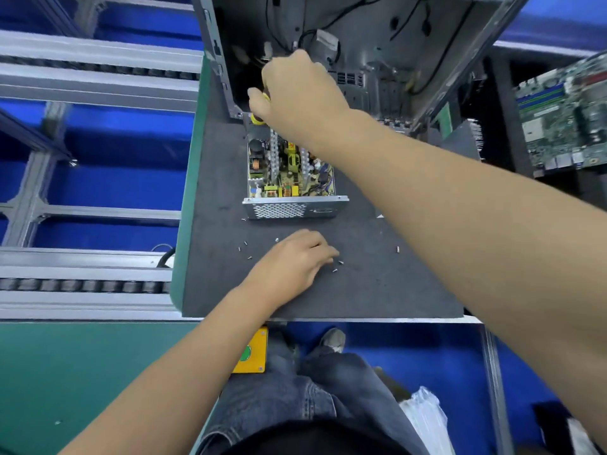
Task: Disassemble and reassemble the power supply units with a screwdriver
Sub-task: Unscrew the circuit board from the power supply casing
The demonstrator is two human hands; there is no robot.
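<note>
An open power supply unit [292, 178] lies on the dark mat [377, 284], its circuit board exposed and its perforated metal wall facing me. My right hand [295, 93] reaches over its far end and grips a yellow-handled screwdriver [258, 118], mostly hidden by the fingers. My left hand [295, 261] rests on the mat in front of the unit, fingers curled down among several loose screws [338, 266]; whether it pinches one is hidden.
An open computer case [361, 44] stands behind the unit. A motherboard [565, 113] lies at the far right. More screws [244, 247] lie left of my left hand, one [398, 248] to its right. A conveyor frame [92, 77] runs along the left. A yellow button box [251, 351] hangs under the table edge.
</note>
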